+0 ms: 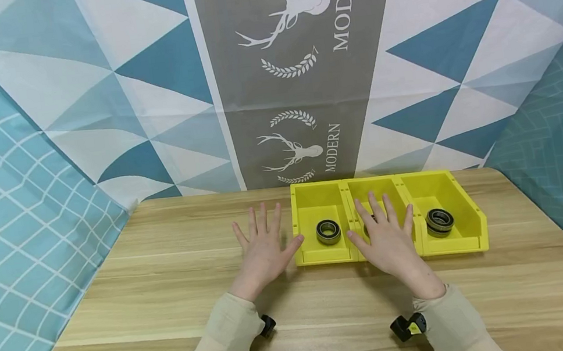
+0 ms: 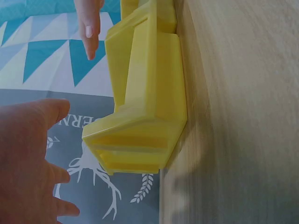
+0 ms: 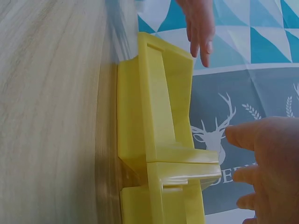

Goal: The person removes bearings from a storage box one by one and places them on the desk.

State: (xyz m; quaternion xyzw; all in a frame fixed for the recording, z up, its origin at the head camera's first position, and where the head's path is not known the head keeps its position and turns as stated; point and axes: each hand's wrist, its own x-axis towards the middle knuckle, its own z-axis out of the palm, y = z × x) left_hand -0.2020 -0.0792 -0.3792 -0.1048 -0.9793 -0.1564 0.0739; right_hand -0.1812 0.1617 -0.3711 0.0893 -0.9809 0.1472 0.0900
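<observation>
My left hand (image 1: 265,253), fingers straight and spread, hovers over the table just left of a row of three joined yellow bins. Its thumb tip is close to the left bin (image 1: 323,256). My right hand (image 1: 389,243) is spread too, above the front of the middle bin (image 1: 371,185), and holds nothing. A ring-shaped metal bearing (image 1: 328,232) lies in the left bin. Another bearing (image 1: 373,220) in the middle bin is mostly hidden behind the right hand. The right bin (image 1: 456,245) holds what look like two stacked bearings (image 1: 440,221).
The bins stand near the back edge of a wooden table (image 1: 177,270). Behind them hangs a patterned cloth (image 1: 292,92) with deer heads and triangles. Blue tiled-pattern cloths (image 1: 14,190) flank both sides. A small black camera (image 1: 408,327) sits on the right wrist.
</observation>
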